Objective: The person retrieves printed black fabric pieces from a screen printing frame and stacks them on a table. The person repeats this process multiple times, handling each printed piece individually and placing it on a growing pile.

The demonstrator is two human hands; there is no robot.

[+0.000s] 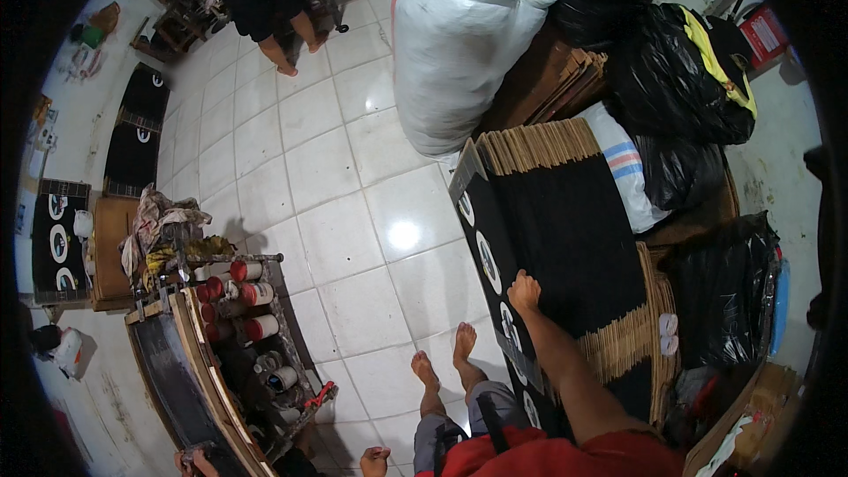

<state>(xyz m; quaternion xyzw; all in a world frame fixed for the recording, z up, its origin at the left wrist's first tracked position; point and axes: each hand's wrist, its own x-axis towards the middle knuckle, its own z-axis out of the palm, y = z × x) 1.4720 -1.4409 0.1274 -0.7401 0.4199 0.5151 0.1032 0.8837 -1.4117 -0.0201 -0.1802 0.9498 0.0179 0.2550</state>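
Note:
At the left side of a tall stack of black-faced boards (565, 221), a black panel printed with white ovals (484, 252) stands on a slant. My right hand (525, 290) is closed at the panel's upper edge, beside the stack; its fingertips are partly hidden. Low in the picture, left of my legs, my left hand (374, 461) hangs with curled fingers and nothing visible in it. My bare feet are on the tiles between the stack and a shelf.
The shelf at left holds red-and-white tins (256, 293) and a red-handled tool (320, 396). Another person's hands (196, 461) touch a dark framed screen (181, 380). A large white sack (459, 53) and black bags (680, 79) stand ahead. Another person stands far left.

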